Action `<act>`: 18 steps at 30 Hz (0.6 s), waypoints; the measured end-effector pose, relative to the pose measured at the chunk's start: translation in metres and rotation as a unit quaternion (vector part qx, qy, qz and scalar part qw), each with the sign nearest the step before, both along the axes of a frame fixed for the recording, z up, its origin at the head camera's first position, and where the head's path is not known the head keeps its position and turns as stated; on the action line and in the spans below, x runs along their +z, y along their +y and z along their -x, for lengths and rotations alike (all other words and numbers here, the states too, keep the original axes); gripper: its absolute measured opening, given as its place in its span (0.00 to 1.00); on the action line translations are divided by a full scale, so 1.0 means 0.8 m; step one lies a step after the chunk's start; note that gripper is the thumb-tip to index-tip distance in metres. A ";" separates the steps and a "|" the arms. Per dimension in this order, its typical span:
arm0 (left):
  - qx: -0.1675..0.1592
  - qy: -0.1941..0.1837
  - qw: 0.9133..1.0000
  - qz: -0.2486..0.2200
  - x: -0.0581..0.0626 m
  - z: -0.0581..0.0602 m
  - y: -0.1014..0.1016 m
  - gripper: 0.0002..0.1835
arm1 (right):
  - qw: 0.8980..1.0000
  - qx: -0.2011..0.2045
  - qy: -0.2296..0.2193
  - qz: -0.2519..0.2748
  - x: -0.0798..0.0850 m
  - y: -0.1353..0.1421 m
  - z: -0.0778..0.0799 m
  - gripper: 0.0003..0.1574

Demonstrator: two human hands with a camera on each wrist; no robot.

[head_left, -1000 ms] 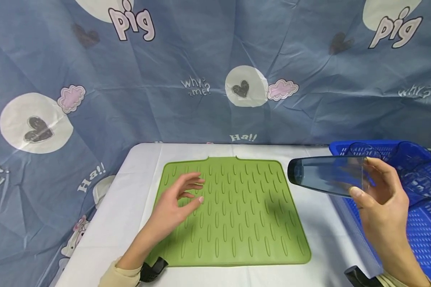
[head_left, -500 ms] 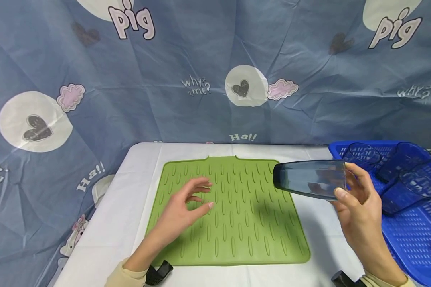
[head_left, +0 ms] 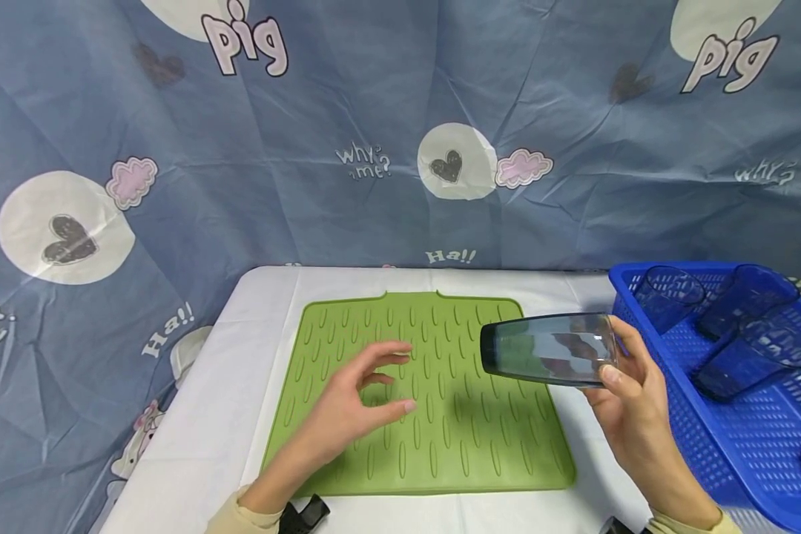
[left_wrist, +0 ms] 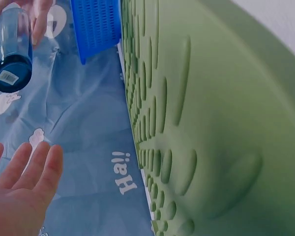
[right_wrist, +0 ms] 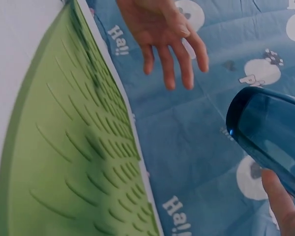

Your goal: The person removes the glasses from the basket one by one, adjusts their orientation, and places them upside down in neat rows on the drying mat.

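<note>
A tinted blue drinking glass (head_left: pixel 541 348) lies sideways in the air above the right part of the green ridged mat (head_left: pixel 440 437). My right hand (head_left: pixel 630 400) grips it near its rim, with the thick dark base pointing left. In the left wrist view, a small label shows on the base of the glass (left_wrist: pixel 12 59). My left hand (head_left: pixel 354 400) hovers over the left half of the mat, fingers loosely bent and thumb apart, holding nothing. Between its fingertips and the base of the glass there is a gap. The right wrist view shows the left hand (right_wrist: pixel 164 34) with fingers spread.
On the right stands a blue perforated plastic basket (head_left: pixel 714 452) with several more tinted glasses, one of them a tilted glass (head_left: pixel 750 360). A white cloth (head_left: pixel 193 445) covers the table. Behind it hangs a blue printed curtain (head_left: pixel 347 215).
My right hand has carried the glass leftward from beside the basket to over the mat, slightly lower. My left hand has moved a little to the right, towards the glass.
</note>
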State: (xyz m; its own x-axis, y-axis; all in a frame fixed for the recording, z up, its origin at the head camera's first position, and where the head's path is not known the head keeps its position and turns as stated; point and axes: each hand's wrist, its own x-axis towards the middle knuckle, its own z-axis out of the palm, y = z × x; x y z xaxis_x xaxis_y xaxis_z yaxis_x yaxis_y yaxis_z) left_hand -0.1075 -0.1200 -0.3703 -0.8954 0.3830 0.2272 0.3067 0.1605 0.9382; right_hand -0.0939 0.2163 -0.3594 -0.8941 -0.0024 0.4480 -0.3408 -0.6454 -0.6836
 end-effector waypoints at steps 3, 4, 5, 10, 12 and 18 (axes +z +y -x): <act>-0.006 -0.002 1.000 -0.007 -0.001 -0.002 0.004 0.36 | 1.000 -0.005 -0.015 -0.022 -0.003 -0.006 -0.002 0.32; -0.008 0.002 1.000 -0.010 -0.001 -0.003 0.005 0.35 | 0.999 -0.007 -0.023 -0.027 -0.004 -0.008 -0.003 0.31; -0.011 0.007 1.000 -0.014 -0.002 -0.004 0.007 0.34 | 0.999 -0.010 -0.030 -0.033 -0.004 -0.010 -0.005 0.31; -0.032 0.022 0.999 -0.026 -0.006 -0.010 0.016 0.32 | 0.999 0.010 -0.028 -0.041 -0.010 -0.017 -0.008 0.30; -0.041 0.015 0.999 -0.026 -0.006 -0.013 0.020 0.33 | 0.998 0.027 -0.017 -0.046 -0.014 -0.018 -0.007 0.31; -0.061 0.004 0.997 -0.035 -0.010 -0.018 0.027 0.35 | 0.997 0.043 -0.010 -0.067 -0.025 -0.023 -0.008 0.33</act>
State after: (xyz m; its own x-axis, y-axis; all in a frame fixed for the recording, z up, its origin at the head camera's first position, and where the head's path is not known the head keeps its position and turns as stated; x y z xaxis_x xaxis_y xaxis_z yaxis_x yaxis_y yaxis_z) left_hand -0.0932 -0.0983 -0.3779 -0.8408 0.4728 0.2637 0.3273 0.0559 0.9433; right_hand -0.0875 0.1977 -0.3794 -0.8971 -0.1383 0.4197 -0.2728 -0.5739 -0.7721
